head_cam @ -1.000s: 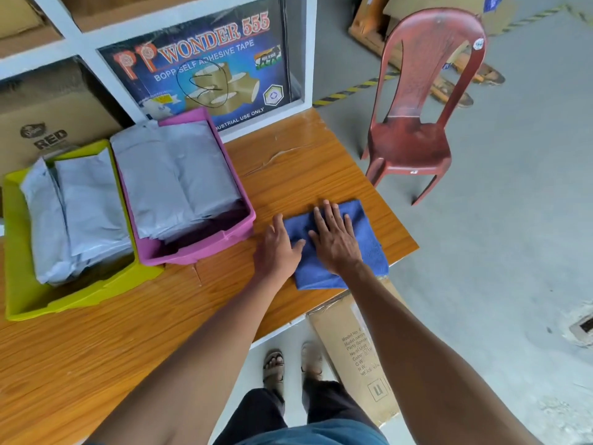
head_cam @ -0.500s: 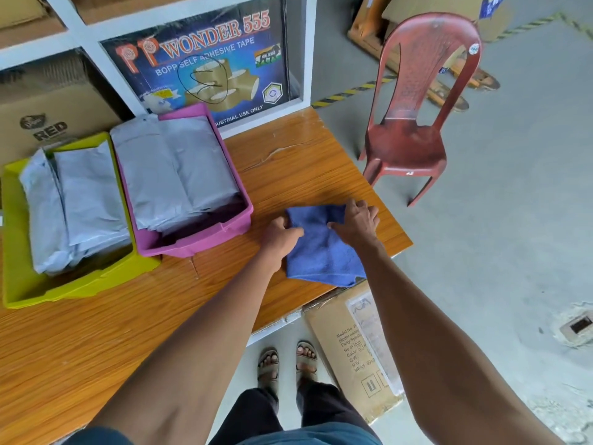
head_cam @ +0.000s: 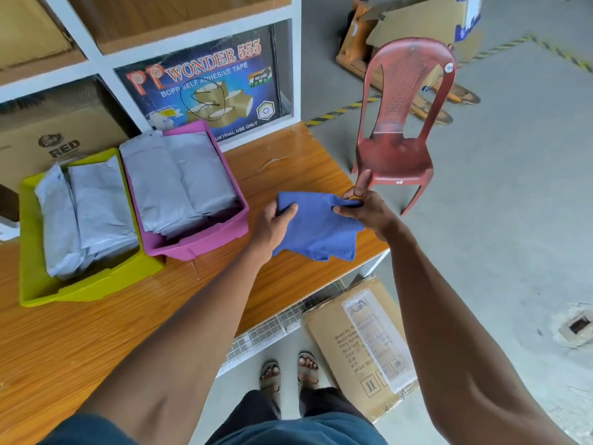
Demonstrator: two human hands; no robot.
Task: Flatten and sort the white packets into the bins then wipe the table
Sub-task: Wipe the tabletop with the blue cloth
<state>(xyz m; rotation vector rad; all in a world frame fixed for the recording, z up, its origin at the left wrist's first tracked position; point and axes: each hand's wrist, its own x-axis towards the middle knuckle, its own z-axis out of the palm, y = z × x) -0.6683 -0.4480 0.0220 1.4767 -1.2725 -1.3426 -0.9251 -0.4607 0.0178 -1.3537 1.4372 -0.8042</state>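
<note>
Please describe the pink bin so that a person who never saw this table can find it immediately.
Look at the wooden table in front of the shelf with the tape poster. Two plastic bins stand side by side near its back edge, both filled with white packets. The pink bin is the right one, beside the yellow-green bin and nearer the blue cloth.
</note>
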